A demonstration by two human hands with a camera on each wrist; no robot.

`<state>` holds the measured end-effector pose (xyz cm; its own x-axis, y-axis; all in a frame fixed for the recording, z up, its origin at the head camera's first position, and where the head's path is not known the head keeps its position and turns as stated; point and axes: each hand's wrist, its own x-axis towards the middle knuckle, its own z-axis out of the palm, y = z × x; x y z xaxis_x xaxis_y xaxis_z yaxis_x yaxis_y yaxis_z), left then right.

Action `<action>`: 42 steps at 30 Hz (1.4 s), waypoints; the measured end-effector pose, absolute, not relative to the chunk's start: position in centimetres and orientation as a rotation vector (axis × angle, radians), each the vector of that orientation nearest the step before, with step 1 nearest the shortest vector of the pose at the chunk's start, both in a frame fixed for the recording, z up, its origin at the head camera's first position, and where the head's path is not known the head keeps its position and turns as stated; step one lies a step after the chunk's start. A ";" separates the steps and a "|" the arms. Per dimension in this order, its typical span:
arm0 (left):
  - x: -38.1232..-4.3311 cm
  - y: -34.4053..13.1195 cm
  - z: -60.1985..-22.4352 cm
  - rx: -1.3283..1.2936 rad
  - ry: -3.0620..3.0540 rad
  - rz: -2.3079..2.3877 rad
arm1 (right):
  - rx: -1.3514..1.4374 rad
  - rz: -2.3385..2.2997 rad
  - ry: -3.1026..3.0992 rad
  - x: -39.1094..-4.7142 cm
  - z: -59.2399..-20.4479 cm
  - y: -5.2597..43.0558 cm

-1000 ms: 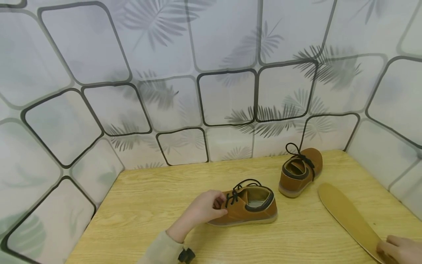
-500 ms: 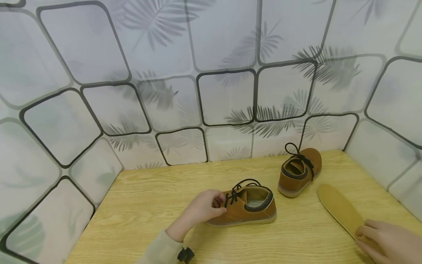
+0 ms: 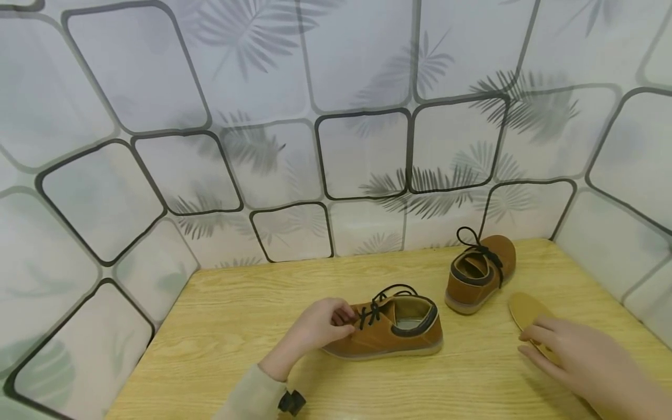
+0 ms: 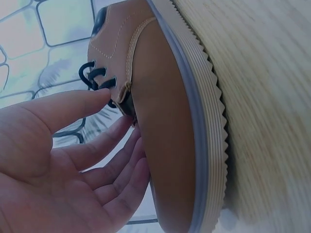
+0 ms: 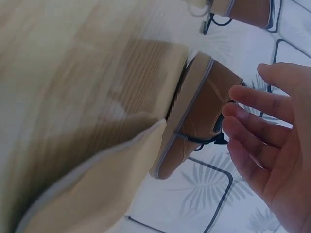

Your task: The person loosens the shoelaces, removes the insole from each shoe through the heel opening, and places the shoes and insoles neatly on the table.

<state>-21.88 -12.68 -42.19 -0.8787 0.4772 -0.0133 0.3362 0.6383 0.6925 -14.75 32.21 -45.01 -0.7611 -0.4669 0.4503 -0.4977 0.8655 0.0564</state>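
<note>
brown shoe (image 3: pixel 385 341), smooth upper (image 4: pixel 167 102), ridged sole (image 4: pixel 214 131), sits sole-down on wood-grain table (image 3: pixel 231 321). left hand (image 3: pixel 316 326) at its toe end, fingertips against upper, thumb apart. right hand (image 3: pixel 583 359) over long round-ended tan insole (image 3: pixel 527 309), fingers loosely bent, thumb apart.

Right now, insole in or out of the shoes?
Out: the insole lies apart from both shoes, partly hidden by the right hand.

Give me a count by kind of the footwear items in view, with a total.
Brown lace-up shoes: 2
Tan insole: 1
Total: 3
</note>
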 end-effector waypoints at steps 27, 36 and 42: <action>-22.5 -18.3 -42.9 0.410 2.830 1.125 | 0.511 0.544 -2.918 -17.4 -45.5 26.6; -22.8 -19.4 -44.1 0.331 2.858 1.111 | 0.485 0.694 -3.022 -18.8 -44.9 25.3; -23.0 -19.4 -44.7 0.266 2.844 1.100 | 0.493 0.774 -3.002 -19.6 -44.8 24.7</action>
